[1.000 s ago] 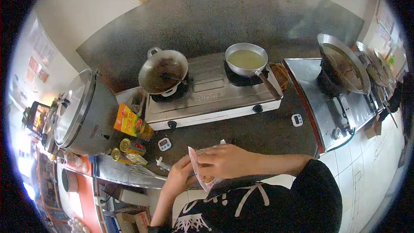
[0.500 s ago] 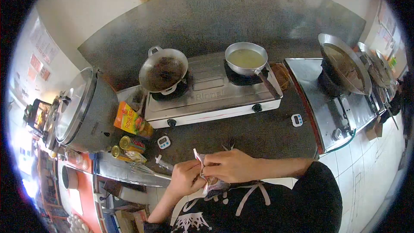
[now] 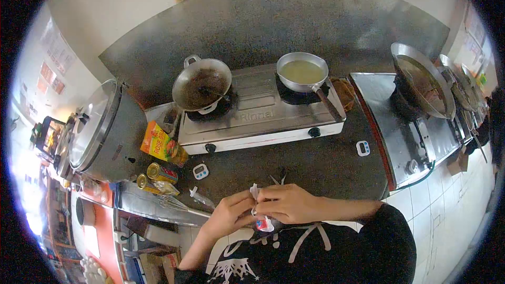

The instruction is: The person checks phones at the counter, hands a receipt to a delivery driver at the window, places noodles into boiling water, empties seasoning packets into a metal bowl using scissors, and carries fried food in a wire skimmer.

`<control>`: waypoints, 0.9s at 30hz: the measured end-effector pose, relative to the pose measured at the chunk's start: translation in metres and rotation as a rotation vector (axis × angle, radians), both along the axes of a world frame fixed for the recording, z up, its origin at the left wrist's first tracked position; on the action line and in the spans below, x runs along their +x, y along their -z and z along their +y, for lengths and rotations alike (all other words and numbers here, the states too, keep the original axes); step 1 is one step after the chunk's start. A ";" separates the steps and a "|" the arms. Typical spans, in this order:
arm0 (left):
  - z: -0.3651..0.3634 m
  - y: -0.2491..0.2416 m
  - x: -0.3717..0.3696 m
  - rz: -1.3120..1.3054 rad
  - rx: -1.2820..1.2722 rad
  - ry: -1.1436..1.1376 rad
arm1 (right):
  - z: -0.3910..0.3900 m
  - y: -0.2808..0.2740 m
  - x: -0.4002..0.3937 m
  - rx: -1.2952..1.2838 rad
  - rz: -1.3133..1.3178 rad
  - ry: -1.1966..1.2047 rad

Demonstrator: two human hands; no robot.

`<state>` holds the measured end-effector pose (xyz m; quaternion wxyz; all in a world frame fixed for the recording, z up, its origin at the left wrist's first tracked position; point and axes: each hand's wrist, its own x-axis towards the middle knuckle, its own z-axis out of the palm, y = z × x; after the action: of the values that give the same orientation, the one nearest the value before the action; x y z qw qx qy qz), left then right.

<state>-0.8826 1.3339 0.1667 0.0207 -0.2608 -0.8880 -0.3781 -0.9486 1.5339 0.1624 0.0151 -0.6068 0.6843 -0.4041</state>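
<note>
My left hand [image 3: 230, 214] and my right hand [image 3: 290, 203] meet close to my body at the front edge of the counter. Between them is a small crumpled packet [image 3: 264, 225], whitish with a red and blue print. The fingers of both hands pinch it, and its middle is mostly covered. Just beyond my right hand lie dark scissors [image 3: 282, 176], partly hidden. To the left of my left hand are a wire whisk [image 3: 179, 205] and a clear plastic piece with a white tip [image 3: 200, 197].
A two-burner stove [image 3: 258, 118] carries a wok [image 3: 202, 85] and a saucepan [image 3: 302, 73] of pale yellowish liquid. A yellow-orange pouch [image 3: 159, 143], tins [image 3: 160, 172] and a large pot [image 3: 113, 142] stand left. White timers [image 3: 200, 171] lie on the counter. Another wok [image 3: 423, 81] stands right.
Both hands have shifted slightly right with the packet and turned it, so its red and blue print now shows. The view has moved slightly.
</note>
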 end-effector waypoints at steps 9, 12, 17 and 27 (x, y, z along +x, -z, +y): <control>-0.006 -0.021 0.013 0.077 -0.104 0.176 | 0.006 -0.010 0.003 0.007 0.211 -0.043; -0.003 -0.027 0.015 0.113 -0.113 0.247 | 0.012 0.002 0.010 0.071 0.237 -0.085; 0.001 -0.035 0.022 0.073 -0.185 0.226 | 0.018 0.012 0.011 -0.008 0.056 -0.088; 0.012 -0.008 0.019 0.236 -0.164 0.087 | 0.009 0.005 -0.001 0.142 -0.041 -0.110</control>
<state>-0.8638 1.3463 0.1747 0.0871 -0.3427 -0.8951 -0.2714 -0.9491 1.5433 0.1573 0.0946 -0.6324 0.6764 -0.3655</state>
